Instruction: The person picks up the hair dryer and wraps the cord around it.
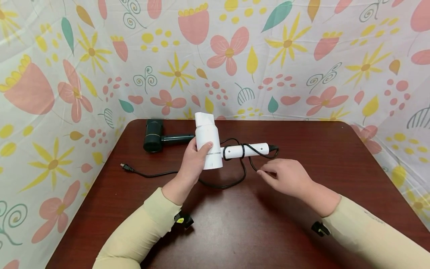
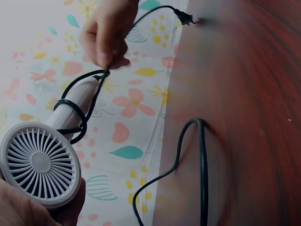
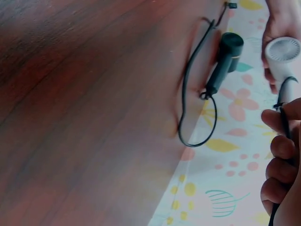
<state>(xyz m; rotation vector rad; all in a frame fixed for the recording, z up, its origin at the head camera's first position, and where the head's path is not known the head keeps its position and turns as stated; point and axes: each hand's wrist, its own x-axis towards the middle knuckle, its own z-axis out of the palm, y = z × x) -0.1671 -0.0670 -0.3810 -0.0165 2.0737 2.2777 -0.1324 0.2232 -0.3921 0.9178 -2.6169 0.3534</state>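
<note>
My left hand (image 1: 191,160) grips the barrel of a white hair dryer (image 1: 207,140), thumb across its front, nozzle pointing away. Its handle (image 1: 252,150) extends to the right with a black cord (image 2: 70,104) wound around it. In the left wrist view the round rear grille (image 2: 41,162) faces the camera. My right hand (image 1: 287,177), just beyond the handle's end, pinches that cord between thumb and forefinger; its other fingers curl along the cord in the right wrist view. A plug (image 2: 183,18) dangles from the cord beyond the right hand in the left wrist view.
A black hair dryer (image 1: 153,136) lies at the back left of the brown table (image 1: 228,228). Its cord (image 1: 221,186) loops across the wood beneath the white dryer, and its plug (image 1: 127,167) rests on the left. A flower-print cloth (image 1: 228,52) hangs behind and beside the table.
</note>
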